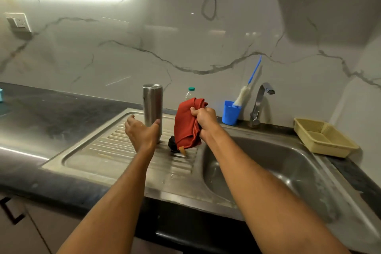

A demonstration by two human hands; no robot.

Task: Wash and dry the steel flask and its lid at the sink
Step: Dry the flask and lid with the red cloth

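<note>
The steel flask (152,107) is standing upright on the ribbed drainboard (99,150), its long axis vertical, and the left hand (142,133) is spreading wide around its lower body, thumb touching the wall. The right hand (203,120) is gripping a bunched red cloth (186,126) just right of the flask. A dark object, probably the lid (172,144), is lying beneath the cloth, so the left hand is nearer the flask, judging by position.
</note>
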